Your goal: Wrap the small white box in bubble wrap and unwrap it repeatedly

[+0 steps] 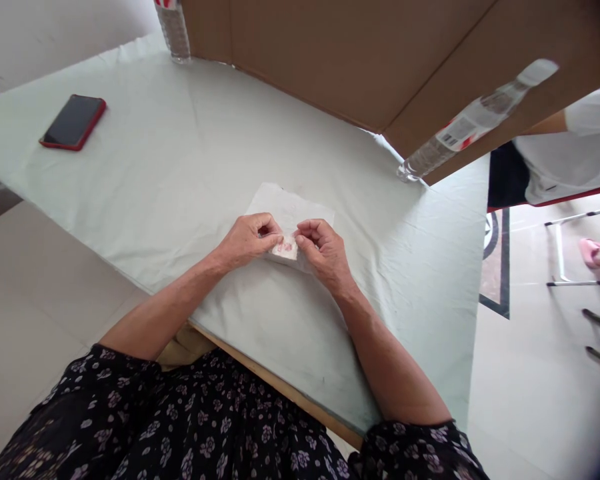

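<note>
A small whitish piece with red marks lies between my two hands; its kind is too small to make out. It rests over a thin white sheet spread on the table. My left hand is closed in a pinch on the left edge of the piece, thumb against forefinger. From the other side, my right hand comes up to its right edge with thumb and forefinger pressed close together. Whatever is between those right fingertips is hidden.
A pale green cloth covers the table. Toward the far left lies a phone in a red case. A large cardboard panel stands at the back, with plastic bottles against it. Beyond it, at right, sits a person.
</note>
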A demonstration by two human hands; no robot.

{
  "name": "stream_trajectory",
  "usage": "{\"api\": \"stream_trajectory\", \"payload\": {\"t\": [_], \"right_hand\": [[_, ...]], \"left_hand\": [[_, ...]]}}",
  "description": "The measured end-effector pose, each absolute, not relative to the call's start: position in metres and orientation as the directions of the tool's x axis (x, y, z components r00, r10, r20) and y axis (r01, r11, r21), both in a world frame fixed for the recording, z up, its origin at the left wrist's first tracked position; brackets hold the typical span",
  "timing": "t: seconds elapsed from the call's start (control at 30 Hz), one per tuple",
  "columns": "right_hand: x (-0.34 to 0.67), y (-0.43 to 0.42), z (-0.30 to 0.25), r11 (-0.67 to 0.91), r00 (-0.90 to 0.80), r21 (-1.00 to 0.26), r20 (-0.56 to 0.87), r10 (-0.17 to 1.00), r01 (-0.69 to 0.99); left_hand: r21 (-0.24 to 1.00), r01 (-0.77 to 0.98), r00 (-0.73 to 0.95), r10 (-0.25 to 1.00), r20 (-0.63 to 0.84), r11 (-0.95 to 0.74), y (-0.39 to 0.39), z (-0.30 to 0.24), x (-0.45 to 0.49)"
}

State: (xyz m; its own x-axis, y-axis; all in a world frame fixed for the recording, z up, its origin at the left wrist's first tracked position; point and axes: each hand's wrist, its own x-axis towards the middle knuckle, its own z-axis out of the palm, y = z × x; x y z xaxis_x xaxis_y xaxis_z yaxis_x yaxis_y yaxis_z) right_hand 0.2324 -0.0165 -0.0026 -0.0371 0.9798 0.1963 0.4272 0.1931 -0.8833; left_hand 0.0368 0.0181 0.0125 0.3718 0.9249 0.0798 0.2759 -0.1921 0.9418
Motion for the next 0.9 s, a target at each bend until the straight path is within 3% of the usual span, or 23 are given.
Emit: {"api": "stream_trajectory", "payload": {"t": [0.07,0.17,0.23,0.33,0.67,0.9], "right_hand": [[0.233,-0.02,0.006,0.276,-0.025,-0.776,0.319,0.947,0.567],[0.231,-0.027,0.024,0.416,-0.106,-0.508,0.531,0.841,0.755],[0.227,-0.032,0.032,0.487,-0.237,-0.363,0.554,0.798,0.794],[0.222,-0.035,0.034,0.547,-0.409,-0.23,0.453,0.792,0.805],[0.219,-0.04,0.035,0.524,-0.485,-0.085,0.281,0.828,0.847],[0.216,-0.042,0.039,0.512,-0.494,-0.036,0.211,0.843,0.858]], "left_hand": [[0.945,0.277,0.37,0.927,0.064,-0.176,0.018,0.014,0.037],[0.948,0.282,0.371,0.928,0.032,-0.145,0.017,0.017,0.038],[0.948,0.283,0.376,0.926,0.029,-0.145,0.017,0.017,0.038],[0.945,0.284,0.378,0.925,0.047,-0.164,0.018,0.016,0.038],[0.923,0.349,0.411,0.912,0.006,-0.163,0.013,0.034,0.016],[0.809,0.565,0.325,0.945,-0.037,-0.162,0.002,0.035,0.003]]}}
